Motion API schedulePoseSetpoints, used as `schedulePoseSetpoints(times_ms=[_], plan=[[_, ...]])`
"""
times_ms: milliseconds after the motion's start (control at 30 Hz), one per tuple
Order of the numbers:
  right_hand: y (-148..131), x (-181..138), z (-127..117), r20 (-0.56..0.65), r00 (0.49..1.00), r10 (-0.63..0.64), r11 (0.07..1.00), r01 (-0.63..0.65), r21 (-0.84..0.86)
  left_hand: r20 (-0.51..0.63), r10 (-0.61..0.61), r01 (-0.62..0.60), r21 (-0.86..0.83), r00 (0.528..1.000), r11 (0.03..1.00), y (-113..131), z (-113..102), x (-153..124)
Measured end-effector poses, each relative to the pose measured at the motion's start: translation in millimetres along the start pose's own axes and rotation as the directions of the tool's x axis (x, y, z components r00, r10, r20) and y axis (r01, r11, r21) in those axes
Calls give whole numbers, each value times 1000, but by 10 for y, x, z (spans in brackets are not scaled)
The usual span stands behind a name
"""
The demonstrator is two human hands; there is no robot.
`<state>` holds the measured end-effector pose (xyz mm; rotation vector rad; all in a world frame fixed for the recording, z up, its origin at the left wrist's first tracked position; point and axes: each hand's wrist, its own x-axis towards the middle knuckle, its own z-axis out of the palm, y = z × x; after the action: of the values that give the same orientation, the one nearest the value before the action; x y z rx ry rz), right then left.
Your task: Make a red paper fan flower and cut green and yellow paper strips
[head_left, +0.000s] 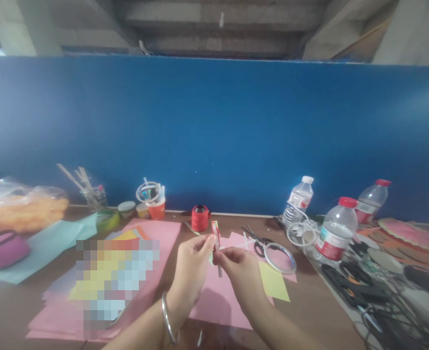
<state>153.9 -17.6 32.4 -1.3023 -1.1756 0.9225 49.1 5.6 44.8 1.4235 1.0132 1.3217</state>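
The left hand [193, 265] and the right hand [240, 272] are together, just in front of the red spool [199, 221] and a little to its right. Between them is one narrow strip [216, 236], which stands almost upright, slightly tilted, and is raised above a pink sheet [217, 296] that lies in front of the spool. The grip of each hand is closed: the left thumb and fingers pinch the upper part of the strip, and the right ones pinch it lower, so its end shows below them. To the right of the spool are the scissors [258, 243], a clear tape roll [293, 262], a yellow paper [278, 284] and a bottle with a red cap [336, 231]. To the left of the spool there is an orange cup [156, 210], and nearer to the person a large pink paper [163, 238] on the table [319, 301]. The print on the strip is too small to read.
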Motion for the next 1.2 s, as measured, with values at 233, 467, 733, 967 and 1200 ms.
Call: schedulePoseSetpoints(times_ms=[233, 467, 733, 967, 1200], plan=[[20, -28, 28, 21, 1000, -6, 1000, 6, -5, 17, -40, 42, -142, 999, 989, 25, 16, 10], [52, -15, 19, 27, 999, -25, 999, 26, -42, -20, -8, 8, -19, 1000, 1000, 35, -11, 43], [63, -17, 5, 32, 998, -47, 999, 47, -16, 9, -1, 1, 10, 1000, 1000, 20, -40, 47], [42, -11, 3, 30, 998, -51, 998, 52, -25, 19, -5, 6, -24, 1000, 1000, 61, -41, 35], [65, -8, -7, 47, 998, -46, 998, 48, -40, -4, -4, 4, -4, 1000, 1000, 116, -43, 21]])
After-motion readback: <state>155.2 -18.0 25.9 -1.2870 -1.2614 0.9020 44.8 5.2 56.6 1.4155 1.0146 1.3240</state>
